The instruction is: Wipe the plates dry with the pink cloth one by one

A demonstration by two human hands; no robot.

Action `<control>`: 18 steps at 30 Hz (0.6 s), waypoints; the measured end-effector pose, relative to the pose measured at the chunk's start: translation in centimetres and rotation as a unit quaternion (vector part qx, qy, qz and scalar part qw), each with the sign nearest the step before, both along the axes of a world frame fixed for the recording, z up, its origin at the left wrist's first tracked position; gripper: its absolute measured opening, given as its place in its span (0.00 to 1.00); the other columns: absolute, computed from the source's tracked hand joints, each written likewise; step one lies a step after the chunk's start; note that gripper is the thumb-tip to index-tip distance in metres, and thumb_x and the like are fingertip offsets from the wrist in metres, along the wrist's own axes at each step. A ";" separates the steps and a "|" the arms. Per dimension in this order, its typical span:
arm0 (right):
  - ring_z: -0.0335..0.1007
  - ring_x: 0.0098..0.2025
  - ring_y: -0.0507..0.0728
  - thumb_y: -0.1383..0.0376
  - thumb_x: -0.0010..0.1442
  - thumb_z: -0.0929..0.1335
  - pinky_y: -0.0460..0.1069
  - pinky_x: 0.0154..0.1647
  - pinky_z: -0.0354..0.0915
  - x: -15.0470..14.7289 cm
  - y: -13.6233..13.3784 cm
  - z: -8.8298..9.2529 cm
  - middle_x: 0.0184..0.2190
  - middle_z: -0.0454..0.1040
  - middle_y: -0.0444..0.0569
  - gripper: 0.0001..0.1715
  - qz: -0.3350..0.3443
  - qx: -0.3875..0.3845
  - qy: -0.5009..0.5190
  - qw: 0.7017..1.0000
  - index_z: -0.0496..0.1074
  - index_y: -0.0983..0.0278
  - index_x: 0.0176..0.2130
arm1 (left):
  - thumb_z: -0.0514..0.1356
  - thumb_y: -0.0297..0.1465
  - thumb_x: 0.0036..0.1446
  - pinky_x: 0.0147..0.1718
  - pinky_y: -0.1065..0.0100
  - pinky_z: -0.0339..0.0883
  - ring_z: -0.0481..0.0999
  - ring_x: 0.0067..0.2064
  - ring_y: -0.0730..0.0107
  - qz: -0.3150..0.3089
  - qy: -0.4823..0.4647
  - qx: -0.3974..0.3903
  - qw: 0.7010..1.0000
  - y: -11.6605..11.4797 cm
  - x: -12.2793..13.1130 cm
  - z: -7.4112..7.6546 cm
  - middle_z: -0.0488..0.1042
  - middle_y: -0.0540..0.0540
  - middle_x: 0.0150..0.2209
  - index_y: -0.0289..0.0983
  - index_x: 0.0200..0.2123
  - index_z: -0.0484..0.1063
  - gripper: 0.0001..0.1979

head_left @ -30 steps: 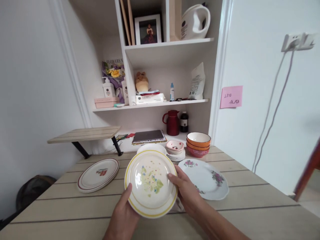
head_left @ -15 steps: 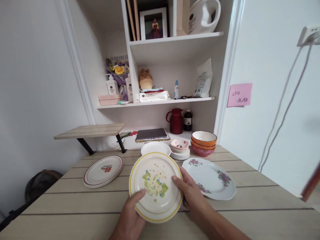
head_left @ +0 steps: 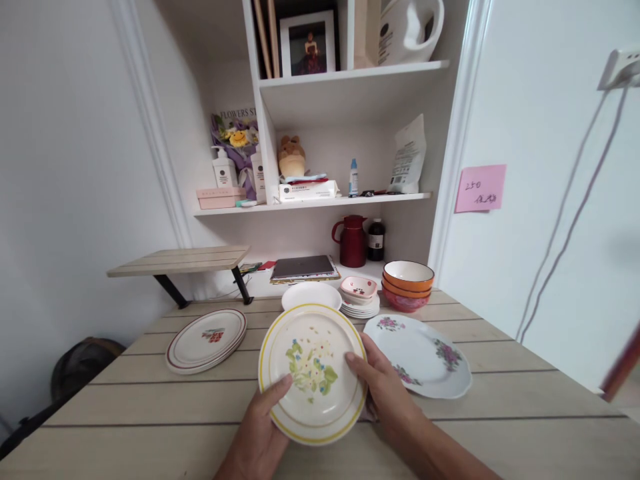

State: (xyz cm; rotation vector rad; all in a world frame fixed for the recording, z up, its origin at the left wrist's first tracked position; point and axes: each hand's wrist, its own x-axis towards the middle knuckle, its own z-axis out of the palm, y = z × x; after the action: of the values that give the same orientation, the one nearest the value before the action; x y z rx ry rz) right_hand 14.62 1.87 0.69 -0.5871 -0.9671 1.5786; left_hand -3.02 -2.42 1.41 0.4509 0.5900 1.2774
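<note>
A round cream plate (head_left: 315, 417) with a yellow rim and a painted flower pattern is held tilted toward me above the table. My left hand (head_left: 263, 427) grips its lower left edge, thumb on the face. At the right edge, my right hand (head_left: 383, 383) is closed on the same plate, fingers behind it; a bit of pinkish material shows below that hand, too hidden to name. Right of the plate lies a large white oval platter (head_left: 423, 353) with pink flowers. To the left is a stack of red-rimmed plates (head_left: 190, 343).
Behind the held plate stand a white plate (head_left: 310, 293), small stacked dishes (head_left: 360, 307) and stacked bowls (head_left: 407, 290). A raised wooden shelf (head_left: 180, 260) on black legs is at back left. A red jug (head_left: 353, 243) and a laptop (head_left: 303, 267) sit farther back.
Almost nothing differs. Both hands keep the flowered plate in nearly the same place, and the view has shifted very slightly.
</note>
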 end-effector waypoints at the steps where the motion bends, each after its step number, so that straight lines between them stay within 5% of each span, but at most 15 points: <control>1: 0.75 0.40 0.61 0.56 0.51 0.72 0.55 0.39 0.70 0.0 0.0 0.0 0.45 0.77 0.52 0.30 0.001 0.001 -0.002 1.000 0.65 0.59 0.52 | 0.58 0.28 0.58 0.59 0.50 0.58 0.71 0.55 0.51 -0.010 -0.006 0.008 1.000 0.1 -0.1 -0.1 0.75 0.37 0.50 0.32 0.61 0.60 0.28; 4: 0.75 0.39 0.60 0.54 0.53 0.71 0.54 0.40 0.69 0.4 0.2 0.5 0.43 0.77 0.51 0.29 0.008 0.007 -0.034 0.999 0.65 0.58 0.53 | 0.55 0.29 0.61 0.61 0.50 0.54 0.69 0.57 0.53 -0.018 -0.022 0.044 0.999 0.6 -0.6 -0.5 0.74 0.38 0.51 0.34 0.60 0.62 0.24; 9: 0.71 0.45 0.59 0.49 0.59 0.65 0.54 0.46 0.65 3.5 1.5 2.0 0.48 0.74 0.49 0.26 -0.077 0.067 -0.135 0.986 0.65 0.54 0.54 | 0.51 0.32 0.64 0.62 0.53 0.50 0.69 0.57 0.58 0.072 -0.035 0.109 0.991 1.6 -2.6 -1.2 0.74 0.41 0.51 0.38 0.58 0.65 0.20; 13: 0.66 0.49 0.61 0.52 0.55 0.69 0.55 0.49 0.62 5.5 1.9 2.7 0.52 0.70 0.50 0.24 -0.103 0.158 -0.304 0.934 0.70 0.56 0.50 | 0.48 0.31 0.65 0.63 0.55 0.47 0.70 0.56 0.61 0.090 -0.074 0.155 0.981 1.9 -4.2 -1.1 0.74 0.42 0.51 0.41 0.58 0.66 0.19; 18: 0.60 0.57 0.64 0.54 0.55 0.69 0.57 0.54 0.59 3.7 0.4 1.9 0.60 0.59 0.53 0.28 -0.054 0.253 -0.400 0.879 0.67 0.56 0.54 | 0.44 0.31 0.67 0.64 0.57 0.39 0.62 0.61 0.64 0.068 -0.115 0.218 0.967 2.1 -5.3 -1.1 0.70 0.44 0.55 0.44 0.61 0.59 0.21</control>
State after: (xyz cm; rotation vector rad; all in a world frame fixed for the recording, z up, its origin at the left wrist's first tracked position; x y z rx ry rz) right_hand 18.29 2.27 2.59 -0.9155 -1.8537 0.8880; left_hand -8.34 -0.28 0.33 0.6204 0.1395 1.5732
